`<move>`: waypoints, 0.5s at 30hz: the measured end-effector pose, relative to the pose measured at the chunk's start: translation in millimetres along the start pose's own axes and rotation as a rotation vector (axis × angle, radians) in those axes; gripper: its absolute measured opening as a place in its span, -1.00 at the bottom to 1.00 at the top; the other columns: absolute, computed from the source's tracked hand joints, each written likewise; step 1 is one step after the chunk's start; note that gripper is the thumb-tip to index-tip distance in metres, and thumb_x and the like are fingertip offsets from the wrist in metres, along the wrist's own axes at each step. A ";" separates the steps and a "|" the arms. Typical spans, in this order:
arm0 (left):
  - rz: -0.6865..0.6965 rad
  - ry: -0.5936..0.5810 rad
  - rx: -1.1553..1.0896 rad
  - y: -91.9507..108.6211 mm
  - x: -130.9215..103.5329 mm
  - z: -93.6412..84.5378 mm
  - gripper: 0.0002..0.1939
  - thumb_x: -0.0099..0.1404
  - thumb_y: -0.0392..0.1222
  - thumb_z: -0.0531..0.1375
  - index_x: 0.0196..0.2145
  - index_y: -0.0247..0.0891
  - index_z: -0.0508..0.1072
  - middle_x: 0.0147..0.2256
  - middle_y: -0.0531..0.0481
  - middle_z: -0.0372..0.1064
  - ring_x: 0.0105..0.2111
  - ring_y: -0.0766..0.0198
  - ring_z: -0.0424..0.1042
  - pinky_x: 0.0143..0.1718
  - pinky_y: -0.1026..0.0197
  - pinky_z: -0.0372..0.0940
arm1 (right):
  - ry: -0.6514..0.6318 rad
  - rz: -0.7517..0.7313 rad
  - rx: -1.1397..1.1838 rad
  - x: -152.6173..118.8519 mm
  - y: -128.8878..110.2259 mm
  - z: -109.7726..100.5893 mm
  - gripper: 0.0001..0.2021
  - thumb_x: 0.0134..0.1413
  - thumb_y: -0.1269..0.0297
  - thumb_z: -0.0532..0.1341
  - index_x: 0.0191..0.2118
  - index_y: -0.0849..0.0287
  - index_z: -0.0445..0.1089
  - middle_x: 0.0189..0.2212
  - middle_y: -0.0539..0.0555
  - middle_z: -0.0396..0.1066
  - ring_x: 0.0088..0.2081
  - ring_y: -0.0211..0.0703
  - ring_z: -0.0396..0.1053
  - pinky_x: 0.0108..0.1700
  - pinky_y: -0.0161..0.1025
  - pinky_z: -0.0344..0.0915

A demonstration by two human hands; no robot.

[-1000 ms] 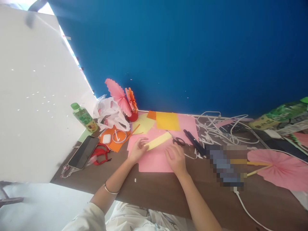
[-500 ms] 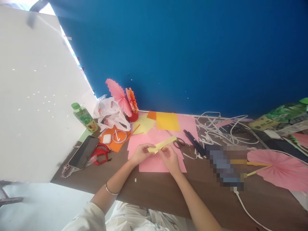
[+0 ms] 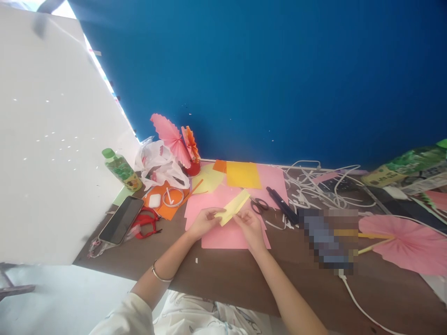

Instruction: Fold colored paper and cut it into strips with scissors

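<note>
Between my hands is a narrow strip of pale yellow paper (image 3: 233, 207), tilted up to the right, with fold lines along it. My left hand (image 3: 205, 222) pinches its left edge. The fingers of my right hand (image 3: 249, 226) are closed on its lower right edge. Beneath them lie pink paper sheets (image 3: 223, 240) on the brown table (image 3: 223, 274). Just right of the strip, a pair of dark-handled scissors (image 3: 259, 205) rests on the pink paper, its blades partly hidden by the strip.
Yellow paper (image 3: 243, 175) lies behind. At left are a phone (image 3: 122, 221), red straps (image 3: 148, 224), orange paper (image 3: 169, 211) and a green-capped bottle (image 3: 122, 170). At right are a black pen-like tool (image 3: 282, 204), tangled white cables (image 3: 314, 188) and a pink paper fan (image 3: 401, 242).
The yellow strip has turned more upright and shows a wider face. Both hands keep hold of it in nearly the same place.
</note>
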State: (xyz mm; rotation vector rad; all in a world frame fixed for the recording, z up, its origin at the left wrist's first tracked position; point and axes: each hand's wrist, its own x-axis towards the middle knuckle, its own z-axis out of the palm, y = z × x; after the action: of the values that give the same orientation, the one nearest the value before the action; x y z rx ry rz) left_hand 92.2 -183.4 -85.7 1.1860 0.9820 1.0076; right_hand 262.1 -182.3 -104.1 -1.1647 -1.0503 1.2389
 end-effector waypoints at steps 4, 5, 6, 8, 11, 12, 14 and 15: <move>-0.063 0.011 -0.080 4.3 -0.6 2.2 -0.68 0.03 -0.29 0.25 -0.19 -0.29 0.46 -0.13 -0.14 0.38 -0.25 0.22 0.41 -0.25 0.21 0.32 | -0.026 0.012 0.052 0.9 0.9 0.3 -0.60 -0.23 0.19 0.34 -0.59 0.12 0.02 -0.54 -0.06 0.29 -0.40 -0.18 0.32 -0.25 -0.20 0.25; -0.073 0.015 -0.091 5.4 -0.8 2.8 -0.68 0.01 -0.31 0.25 -0.20 -0.29 0.46 -0.15 -0.14 0.39 -0.27 0.23 0.41 -0.26 0.22 0.32 | -0.030 0.010 0.051 1.1 0.5 0.4 -0.60 -0.22 0.18 0.33 -0.59 0.12 0.01 -0.53 -0.05 0.30 -0.40 -0.18 0.31 -0.25 -0.20 0.25; -0.081 0.020 -0.097 6.3 -0.9 3.3 -0.67 -0.01 -0.33 0.26 -0.21 -0.30 0.46 -0.16 -0.14 0.39 -0.27 0.24 0.41 -0.27 0.22 0.32 | -0.033 0.008 0.045 1.2 -0.1 0.5 -0.60 -0.21 0.17 0.33 -0.59 0.12 0.01 -0.53 -0.05 0.30 -0.40 -0.18 0.31 -0.25 -0.21 0.25; -0.087 0.033 -0.094 6.8 -0.8 3.9 -0.65 -0.04 -0.35 0.27 -0.21 -0.30 0.46 -0.18 -0.14 0.40 -0.29 0.25 0.40 -0.29 0.23 0.32 | -0.032 0.001 0.019 0.8 -2.2 1.0 -0.61 -0.20 0.14 0.31 -0.58 0.11 0.02 -0.52 -0.04 0.30 -0.41 -0.18 0.31 -0.28 -0.22 0.25; -0.047 0.051 -0.040 3.1 -0.2 3.7 -0.64 -0.04 -0.34 0.28 -0.20 -0.30 0.46 -0.17 -0.15 0.39 -0.27 0.23 0.40 -0.29 0.22 0.33 | -0.015 -0.029 -0.054 -1.7 -7.6 3.5 -0.65 -0.18 0.12 0.30 -0.56 0.12 0.08 -0.55 -0.06 0.24 -0.43 -0.19 0.28 -0.34 -0.25 0.23; -0.012 0.061 0.001 0.8 -0.1 3.4 -0.65 -0.02 -0.34 0.27 -0.21 -0.30 0.46 -0.17 -0.14 0.39 -0.25 0.21 0.39 -0.28 0.22 0.33 | -0.009 -0.048 -0.086 -2.9 -9.7 4.9 -0.67 -0.18 0.12 0.30 -0.55 0.12 0.10 -0.57 -0.07 0.21 -0.45 -0.20 0.26 -0.36 -0.26 0.22; 0.081 0.076 0.106 -4.1 -0.1 3.1 -0.68 0.01 -0.32 0.26 -0.21 -0.27 0.45 -0.17 -0.13 0.39 -0.19 0.19 0.38 -0.24 0.20 0.32 | -0.008 -0.087 -0.140 -5.6 -13.0 8.2 -0.69 -0.17 0.13 0.29 -0.55 0.12 0.12 -0.59 -0.09 0.15 -0.47 -0.22 0.23 -0.39 -0.27 0.21; 0.126 0.079 0.162 -6.3 -0.4 3.1 -0.69 0.03 -0.30 0.25 -0.20 -0.25 0.45 -0.17 -0.12 0.39 -0.17 0.19 0.36 -0.23 0.20 0.31 | -0.010 -0.099 -0.152 -6.7 -13.9 9.8 -0.69 -0.17 0.14 0.30 -0.55 0.11 0.12 -0.59 -0.09 0.14 -0.48 -0.23 0.22 -0.40 -0.28 0.21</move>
State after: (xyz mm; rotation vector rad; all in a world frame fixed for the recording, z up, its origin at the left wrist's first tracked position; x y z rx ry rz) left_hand 95.6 -185.1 -91.6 1.3641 1.0775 1.0970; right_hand 253.8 -188.0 -88.8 -1.2076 -1.2123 1.1044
